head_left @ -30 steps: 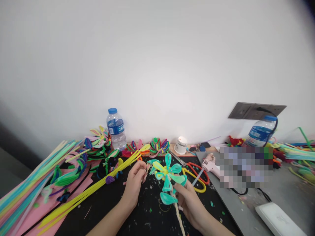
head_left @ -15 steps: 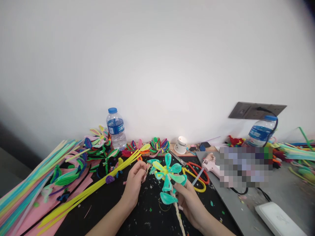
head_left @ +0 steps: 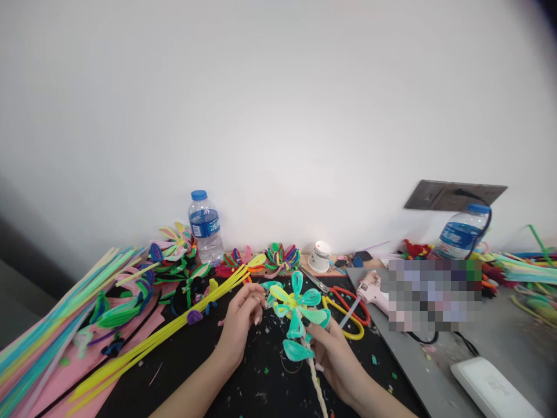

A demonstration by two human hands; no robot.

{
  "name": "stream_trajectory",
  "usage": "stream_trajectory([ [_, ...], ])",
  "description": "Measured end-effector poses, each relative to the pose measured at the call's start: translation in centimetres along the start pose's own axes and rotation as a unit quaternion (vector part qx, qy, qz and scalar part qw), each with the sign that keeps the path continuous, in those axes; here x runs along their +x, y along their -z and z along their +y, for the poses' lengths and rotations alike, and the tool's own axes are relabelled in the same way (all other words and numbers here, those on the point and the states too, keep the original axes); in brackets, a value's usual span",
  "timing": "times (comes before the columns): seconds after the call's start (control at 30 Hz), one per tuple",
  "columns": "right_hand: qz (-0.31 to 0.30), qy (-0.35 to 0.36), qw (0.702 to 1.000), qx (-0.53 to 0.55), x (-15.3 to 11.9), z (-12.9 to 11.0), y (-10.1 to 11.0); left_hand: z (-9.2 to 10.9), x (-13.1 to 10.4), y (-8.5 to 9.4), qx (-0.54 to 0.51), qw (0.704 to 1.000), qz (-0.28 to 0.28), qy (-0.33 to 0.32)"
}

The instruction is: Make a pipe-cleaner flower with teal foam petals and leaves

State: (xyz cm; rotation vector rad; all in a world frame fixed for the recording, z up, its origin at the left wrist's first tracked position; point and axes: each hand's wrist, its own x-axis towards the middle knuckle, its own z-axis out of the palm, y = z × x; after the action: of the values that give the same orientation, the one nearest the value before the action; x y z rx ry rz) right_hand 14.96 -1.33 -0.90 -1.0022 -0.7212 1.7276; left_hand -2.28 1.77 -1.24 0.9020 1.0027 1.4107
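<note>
My right hand [head_left: 337,354] is closed round the cream twisted stem of a pipe-cleaner flower [head_left: 311,298], just below its head. The flower has teal looped petals and a yellow middle, with a teal leaf [head_left: 298,350] low on the stem. Left of the flower is my left hand [head_left: 241,316], its fingers loosely bent and thumb apart, with nothing visible in them. Its fingertips come close to the leftmost petals; whether they touch cannot be made out.
Behind the flower lie scissors [head_left: 343,332] with red and yellow handles. A pink glue gun [head_left: 378,296] rests on a grey board [head_left: 402,354] at right. Yellow pipe cleaners [head_left: 174,332] cross the left side. Two water bottles [head_left: 206,232] and a paper cup [head_left: 319,258] stand by the wall.
The fingers of my left hand have loosened from a pinch and shifted slightly right, towards the petals. My right hand and the flower have hardly moved.
</note>
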Motion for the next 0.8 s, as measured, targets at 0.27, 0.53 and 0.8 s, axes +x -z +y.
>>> stream_trajectory([
  [0.27, -0.006, 0.003, 1.0, -0.003, 0.15, 0.2, 0.13, 0.18, 0.03, -0.39, 0.008, 0.999, 0.012, 0.04],
  [0.53, 0.022, 0.002, 1.0, -0.006, 0.12, 0.26, 0.32, 0.01, 0.07, -0.23, 0.04, 0.999, 0.027, 0.023],
  [0.8, 0.025, 0.006, 1.0, -0.009, 0.24, 0.46, 0.43, -0.01, -0.02, -0.03, -0.034, 0.999, 0.031, 0.025],
])
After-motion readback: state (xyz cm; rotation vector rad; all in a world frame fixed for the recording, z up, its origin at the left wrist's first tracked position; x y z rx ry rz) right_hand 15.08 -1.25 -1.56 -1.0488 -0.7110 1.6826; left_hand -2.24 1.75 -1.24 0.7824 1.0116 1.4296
